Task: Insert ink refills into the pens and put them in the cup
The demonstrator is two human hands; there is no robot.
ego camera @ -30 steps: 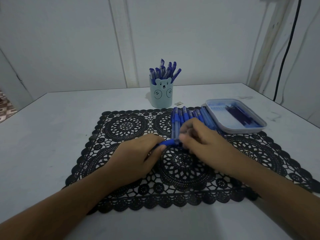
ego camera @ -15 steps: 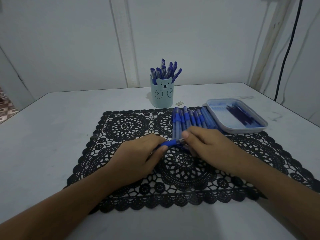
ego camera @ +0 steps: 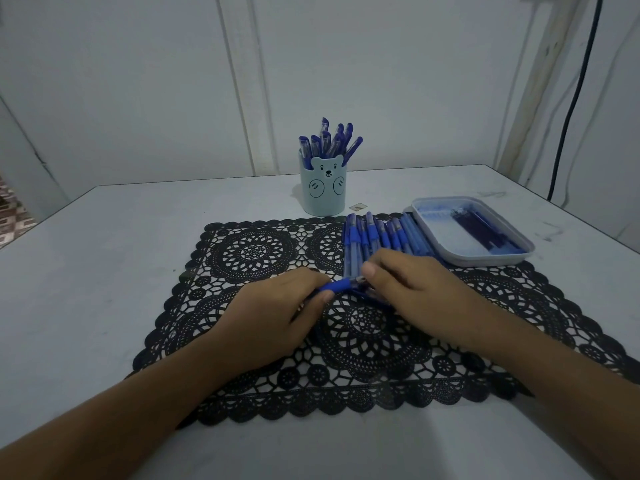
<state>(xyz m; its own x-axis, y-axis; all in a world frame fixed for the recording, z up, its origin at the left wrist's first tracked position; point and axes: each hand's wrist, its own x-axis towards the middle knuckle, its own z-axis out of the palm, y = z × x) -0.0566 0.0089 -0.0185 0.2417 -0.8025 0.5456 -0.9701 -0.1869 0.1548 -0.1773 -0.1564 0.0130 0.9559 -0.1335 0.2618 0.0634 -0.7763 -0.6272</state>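
Now, your left hand (ego camera: 273, 317) and right hand (ego camera: 412, 285) both pinch one blue pen (ego camera: 337, 285) over mat (ego camera: 256, 251) centre, fingers curled round it. Bare table (ego camera: 104, 271) wide at 9 o'clock; tray (ego camera: 485, 259) rim near at 2 o'clock, pen row (ego camera: 374, 233) just beside it. Cup (ego camera: 327, 192) at 12 o'clock — bear face drawn on front, pens standing inside. Held pen: blue section, clear part at right fingertips.

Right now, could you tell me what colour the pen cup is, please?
The cup is pale blue with a bear face, seen in the head view.
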